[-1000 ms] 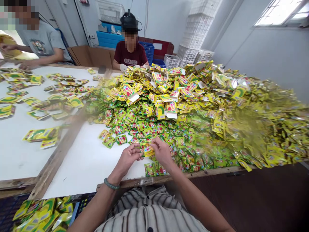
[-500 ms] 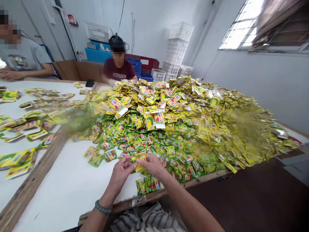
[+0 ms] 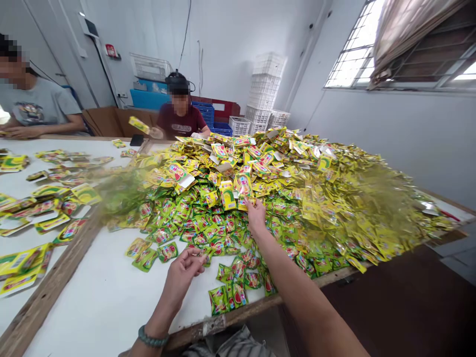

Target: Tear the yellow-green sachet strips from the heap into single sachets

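Observation:
My right hand [image 3: 256, 216] reaches into the front of the heap, its fingers closed on a small yellow packet [image 3: 244, 203]. Just beyond the fingertips lie a small yellow carton [image 3: 227, 194] and another carton with a red fruit picture [image 3: 243, 183]. Low over the white table [image 3: 122, 292], my left hand [image 3: 185, 267] has its fingers curled in towards the thumb; what they hold, if anything, I cannot make out. Beside its fingertips are green packets with watermelon pictures [image 3: 217, 245]. A few more green packets [image 3: 227, 297] lie by the table's front edge.
A large heap of yellow packets [image 3: 345, 213] spreads to the right. Wooden strips [image 3: 55, 277] divide the table, with flat yellow cartons [image 3: 40, 208] on the left. Across the table, one person [image 3: 182, 116] holds up a yellow carton; another person [image 3: 40, 106] sits at left.
My hands have come apart. The right moved forward from the yellow packet both were holding to the cartons on the heap; the left stays low. The person opposite has raised a yellow carton.

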The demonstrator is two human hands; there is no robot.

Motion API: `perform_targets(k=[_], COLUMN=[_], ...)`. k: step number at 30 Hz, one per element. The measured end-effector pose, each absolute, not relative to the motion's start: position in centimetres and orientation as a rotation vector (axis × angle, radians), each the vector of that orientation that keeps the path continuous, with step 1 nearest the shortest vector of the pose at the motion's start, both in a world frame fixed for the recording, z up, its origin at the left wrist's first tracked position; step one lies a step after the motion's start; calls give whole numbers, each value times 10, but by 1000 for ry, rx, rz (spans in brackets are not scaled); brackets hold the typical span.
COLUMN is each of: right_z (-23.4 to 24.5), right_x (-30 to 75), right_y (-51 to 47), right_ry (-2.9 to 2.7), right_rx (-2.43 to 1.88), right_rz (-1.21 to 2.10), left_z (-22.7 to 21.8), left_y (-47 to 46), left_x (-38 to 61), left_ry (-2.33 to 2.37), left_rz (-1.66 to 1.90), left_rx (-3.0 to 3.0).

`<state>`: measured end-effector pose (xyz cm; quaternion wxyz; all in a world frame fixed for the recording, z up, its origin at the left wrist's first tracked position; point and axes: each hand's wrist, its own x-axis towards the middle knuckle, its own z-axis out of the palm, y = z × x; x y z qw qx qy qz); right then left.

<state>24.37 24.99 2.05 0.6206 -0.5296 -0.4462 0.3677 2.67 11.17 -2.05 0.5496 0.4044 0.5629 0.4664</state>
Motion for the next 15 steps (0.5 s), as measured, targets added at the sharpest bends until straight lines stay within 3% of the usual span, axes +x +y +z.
perform_targets(k=[5,9,12,15], right_z=[17,19,19,17], right_x=[241,230,226,225], right_y=[191,148,138,140], right_ry=[-1656,-2154,-2188,-1844], right_rx=[-1296,-1117,-1052,-1162], right_rz=[829,962,1069,1115], left_z=[2,27,26,12], left_y=[118,124,124,116], left_x=[-4,-9,-3,3], left_ry=[1680,1595,1418,1412], left_rz=[1318,980,653,708], left_rx=[1464,1970,1888,1657])
